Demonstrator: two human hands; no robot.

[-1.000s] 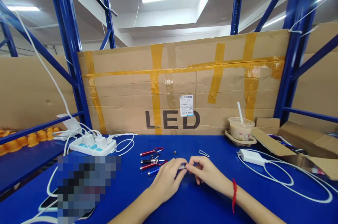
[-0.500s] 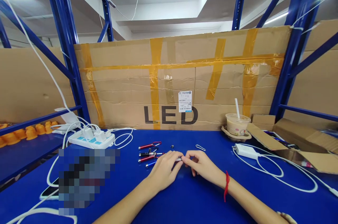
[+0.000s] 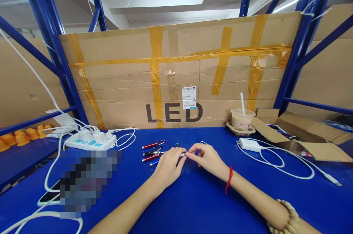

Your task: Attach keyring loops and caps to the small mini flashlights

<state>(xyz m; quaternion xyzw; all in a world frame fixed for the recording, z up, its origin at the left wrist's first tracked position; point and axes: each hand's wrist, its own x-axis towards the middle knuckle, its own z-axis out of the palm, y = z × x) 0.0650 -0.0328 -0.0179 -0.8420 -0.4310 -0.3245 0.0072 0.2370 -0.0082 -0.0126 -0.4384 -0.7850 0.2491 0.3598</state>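
Left hand point(image 3: 167, 166) and right hand point(image 3: 207, 157) both pinch one small silver pen light point(image 3: 182, 155) at table centre. More pen lights point(image 3: 151, 151) lie just left; power strip point(image 3: 91, 140) far left, drink cup point(image 3: 242, 119) far right.

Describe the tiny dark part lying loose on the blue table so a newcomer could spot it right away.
Start at the big cardboard sheet printed "LED" and drop to the blue table below the letters. Behind the left hand lies a cluster of small pen lights. Just right of them sits the tiny dark part: a short stub lying alone, while the lights are long, slim and coloured.
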